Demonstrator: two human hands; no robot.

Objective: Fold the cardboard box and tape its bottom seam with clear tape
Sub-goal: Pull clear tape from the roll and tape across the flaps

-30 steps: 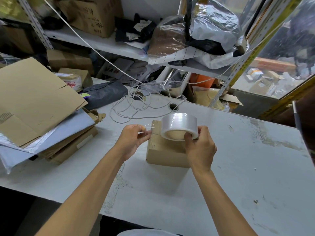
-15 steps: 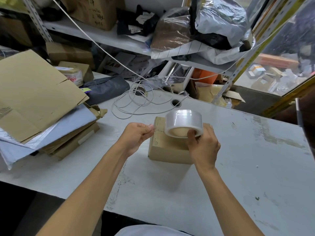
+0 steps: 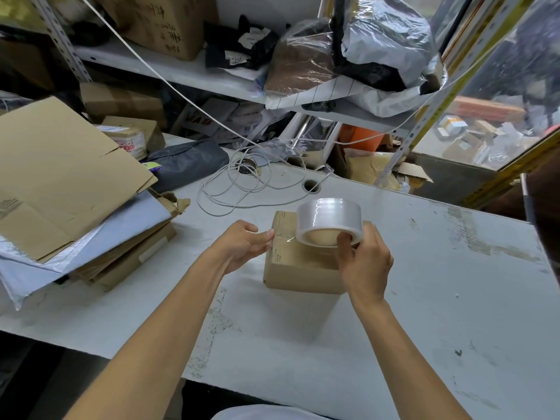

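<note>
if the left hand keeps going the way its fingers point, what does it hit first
Probably the near left edge of the small brown cardboard box; the left hand fingers point right at it, nearly touching, though depth is unclear.

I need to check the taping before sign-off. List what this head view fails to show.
- Seam on the cardboard box: the tape roll and right hand cover most of the top, so taped or not cannot be told.
- Tape strip between the left hand and the roll: clear, only glints show.
- Printing on the box: too small to read.
- Box's far side: hidden by the roll.
</note>
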